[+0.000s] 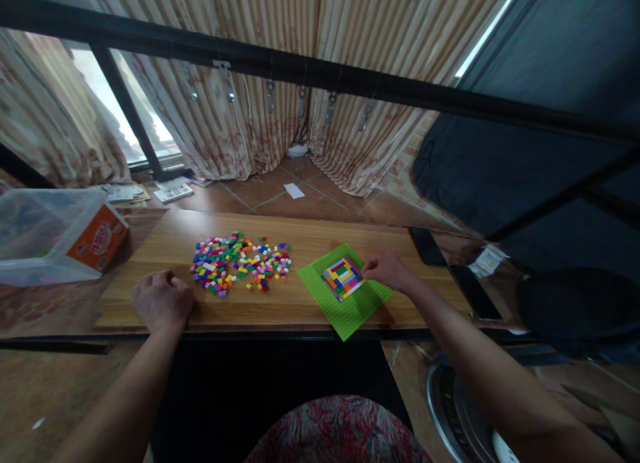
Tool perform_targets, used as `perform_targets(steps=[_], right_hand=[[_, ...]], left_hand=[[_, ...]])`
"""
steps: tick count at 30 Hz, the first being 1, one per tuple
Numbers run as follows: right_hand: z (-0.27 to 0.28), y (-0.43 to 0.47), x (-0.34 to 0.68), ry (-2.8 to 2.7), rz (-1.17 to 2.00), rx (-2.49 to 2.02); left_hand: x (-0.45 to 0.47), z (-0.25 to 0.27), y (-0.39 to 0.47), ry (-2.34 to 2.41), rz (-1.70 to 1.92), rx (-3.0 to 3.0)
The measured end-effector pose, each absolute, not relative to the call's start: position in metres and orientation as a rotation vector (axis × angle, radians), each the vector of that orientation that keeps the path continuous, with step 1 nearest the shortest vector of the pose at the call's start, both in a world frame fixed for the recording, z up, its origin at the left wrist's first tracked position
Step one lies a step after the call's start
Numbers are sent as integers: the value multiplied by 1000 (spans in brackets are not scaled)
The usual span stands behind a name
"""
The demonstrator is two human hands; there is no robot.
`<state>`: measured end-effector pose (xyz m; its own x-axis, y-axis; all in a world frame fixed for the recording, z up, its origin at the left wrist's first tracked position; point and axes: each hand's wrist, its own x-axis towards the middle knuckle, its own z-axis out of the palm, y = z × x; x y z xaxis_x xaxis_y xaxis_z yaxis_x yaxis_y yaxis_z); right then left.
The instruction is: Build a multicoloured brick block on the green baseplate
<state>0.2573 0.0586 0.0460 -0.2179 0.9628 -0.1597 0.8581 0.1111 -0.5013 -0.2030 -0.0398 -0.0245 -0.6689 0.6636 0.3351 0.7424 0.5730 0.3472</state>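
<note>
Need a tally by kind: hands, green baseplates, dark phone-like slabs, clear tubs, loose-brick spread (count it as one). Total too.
Hands: 2 (left hand, right hand)
Green baseplate: 1
Dark phone-like slabs: 2 (far slab, near slab)
Clear tub: 1
Loose-brick spread: 1; single bricks too small to count
Total: 7

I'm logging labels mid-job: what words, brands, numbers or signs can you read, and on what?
No wording is legible enough to quote.
Orange label on the plastic bin: white characters, too blurred to read.
White item by the window: QR-like pattern, unreadable.
White packet at right, papers at left: any print too small.
Green baseplate, loose bricks: no lettering visible.
</note>
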Motion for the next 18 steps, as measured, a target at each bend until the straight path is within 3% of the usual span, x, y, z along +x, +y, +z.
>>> perform_targets(steps=[5,12,18], right_hand=[[41,50,255,-2053,654,-1894],[21,32,252,-1794,690,-1807],[26,32,249,-1884,798,-1753]], left_hand=[[-200,-20,-41,-2637,-716,-1185],[-199,-18,-41,-2650,-670,-1193],[-200,-20,-41,-2650,-701,-1191]])
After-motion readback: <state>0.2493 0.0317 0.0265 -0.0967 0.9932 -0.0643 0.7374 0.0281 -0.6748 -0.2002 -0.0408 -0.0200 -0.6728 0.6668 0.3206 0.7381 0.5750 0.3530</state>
